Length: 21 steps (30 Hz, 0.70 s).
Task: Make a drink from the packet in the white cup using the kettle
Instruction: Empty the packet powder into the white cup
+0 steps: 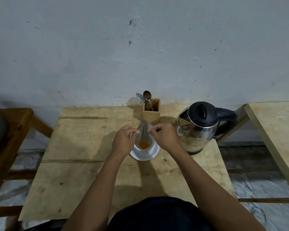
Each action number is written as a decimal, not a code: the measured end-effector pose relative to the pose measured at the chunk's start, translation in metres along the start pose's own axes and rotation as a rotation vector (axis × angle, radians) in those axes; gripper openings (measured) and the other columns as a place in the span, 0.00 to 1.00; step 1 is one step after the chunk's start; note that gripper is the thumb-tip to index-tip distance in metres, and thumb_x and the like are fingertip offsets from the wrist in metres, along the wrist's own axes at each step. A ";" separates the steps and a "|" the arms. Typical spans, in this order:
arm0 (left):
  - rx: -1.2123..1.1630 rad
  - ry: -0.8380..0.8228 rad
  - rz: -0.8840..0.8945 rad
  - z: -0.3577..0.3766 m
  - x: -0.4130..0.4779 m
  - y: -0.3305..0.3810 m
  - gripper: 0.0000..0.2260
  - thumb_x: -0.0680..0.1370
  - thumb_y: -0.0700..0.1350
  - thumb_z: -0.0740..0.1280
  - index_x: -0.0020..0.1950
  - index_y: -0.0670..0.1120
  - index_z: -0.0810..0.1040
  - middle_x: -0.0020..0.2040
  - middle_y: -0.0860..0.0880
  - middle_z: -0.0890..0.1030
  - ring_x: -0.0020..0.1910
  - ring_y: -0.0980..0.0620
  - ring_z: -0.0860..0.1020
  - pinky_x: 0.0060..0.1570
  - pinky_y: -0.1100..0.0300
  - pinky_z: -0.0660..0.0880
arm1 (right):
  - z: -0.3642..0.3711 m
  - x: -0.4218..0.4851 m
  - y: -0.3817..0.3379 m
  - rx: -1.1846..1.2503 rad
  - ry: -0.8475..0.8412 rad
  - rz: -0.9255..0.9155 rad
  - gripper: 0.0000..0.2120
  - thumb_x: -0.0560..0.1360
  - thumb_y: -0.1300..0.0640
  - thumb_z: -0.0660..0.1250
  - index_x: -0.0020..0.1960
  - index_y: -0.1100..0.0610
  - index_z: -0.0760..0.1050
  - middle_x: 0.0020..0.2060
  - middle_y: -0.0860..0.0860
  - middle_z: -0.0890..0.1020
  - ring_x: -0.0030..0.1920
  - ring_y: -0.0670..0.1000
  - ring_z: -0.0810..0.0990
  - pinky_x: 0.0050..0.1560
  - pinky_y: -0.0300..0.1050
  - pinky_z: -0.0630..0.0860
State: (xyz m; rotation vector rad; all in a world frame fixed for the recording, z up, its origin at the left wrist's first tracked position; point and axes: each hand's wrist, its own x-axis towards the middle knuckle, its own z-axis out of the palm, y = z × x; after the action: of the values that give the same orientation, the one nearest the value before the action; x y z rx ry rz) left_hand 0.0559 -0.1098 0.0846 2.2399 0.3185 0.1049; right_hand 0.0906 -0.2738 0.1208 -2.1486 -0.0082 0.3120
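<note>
Forearms [97,189] converging, fingers [133,132] apparently pinching packet [144,129].

Orange powder [143,144] fills a round white ceramic cup [144,150] on a pale, knot-marked plywood surface [83,147]. A shiny steel kettle [197,130] carries a black lid before a scuffed grey-blue wall [140,47].

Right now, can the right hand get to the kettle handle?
Probably yes. The right hand sits just beside the kettle, nothing between them, but its fingers are pinching the packet and the handle faces the far side.
</note>
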 end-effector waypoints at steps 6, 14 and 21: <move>-0.208 0.051 -0.143 -0.004 -0.007 0.007 0.11 0.76 0.50 0.68 0.56 0.48 0.81 0.55 0.50 0.80 0.52 0.51 0.78 0.46 0.63 0.72 | 0.003 -0.006 0.014 0.183 0.098 0.038 0.07 0.78 0.55 0.68 0.48 0.57 0.82 0.38 0.46 0.82 0.37 0.41 0.78 0.34 0.29 0.70; -0.457 -0.155 -0.472 -0.002 -0.027 0.015 0.15 0.78 0.56 0.64 0.56 0.48 0.82 0.48 0.52 0.84 0.41 0.55 0.79 0.42 0.62 0.71 | 0.024 -0.033 0.016 0.808 -0.031 0.381 0.11 0.79 0.55 0.65 0.60 0.55 0.76 0.53 0.53 0.84 0.53 0.54 0.83 0.44 0.44 0.78; -0.609 0.038 -0.535 -0.007 -0.021 0.014 0.06 0.77 0.50 0.66 0.46 0.51 0.81 0.42 0.48 0.85 0.38 0.52 0.80 0.41 0.59 0.74 | 0.038 -0.050 0.013 0.734 -0.209 0.326 0.08 0.78 0.53 0.66 0.54 0.55 0.80 0.44 0.51 0.85 0.39 0.50 0.82 0.49 0.49 0.80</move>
State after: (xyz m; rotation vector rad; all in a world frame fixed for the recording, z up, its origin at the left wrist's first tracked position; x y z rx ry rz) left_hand 0.0369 -0.1186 0.1004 1.4983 0.7800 -0.0398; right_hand 0.0321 -0.2561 0.1012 -1.3765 0.2951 0.6197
